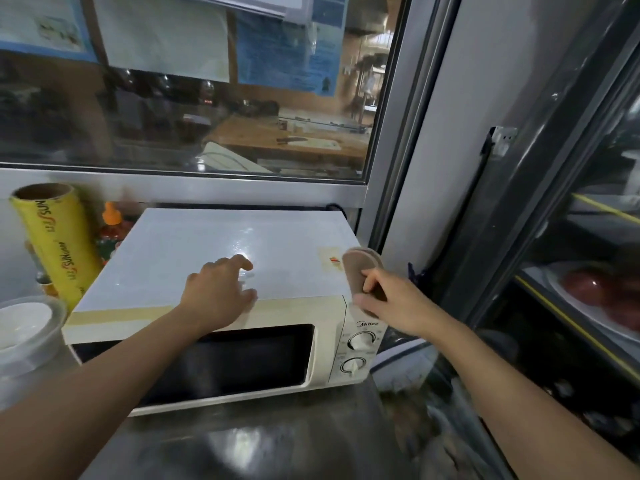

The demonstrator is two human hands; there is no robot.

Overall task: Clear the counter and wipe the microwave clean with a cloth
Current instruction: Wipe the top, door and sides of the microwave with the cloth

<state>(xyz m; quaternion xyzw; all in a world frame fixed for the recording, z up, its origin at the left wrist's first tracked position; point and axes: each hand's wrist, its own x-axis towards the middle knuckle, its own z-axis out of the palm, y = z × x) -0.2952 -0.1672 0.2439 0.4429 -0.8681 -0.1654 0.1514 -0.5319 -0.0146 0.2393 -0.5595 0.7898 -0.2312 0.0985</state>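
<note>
A steel counter point(242, 445) carries the microwave point(221, 344), its door closed. The left hand point(214, 296) rests on the front of its top, fingers loosely spread, holding nothing. The right hand point(394, 303) pinches brown round pads point(360, 271) at the top's right corner — edge-on. Farther left: a tub point(27, 334), a yellow film roll point(55, 237).

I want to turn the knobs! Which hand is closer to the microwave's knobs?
The right hand. It holds a brown pad just above the knobs. The left hand rests on the microwave top, farther left.
</note>
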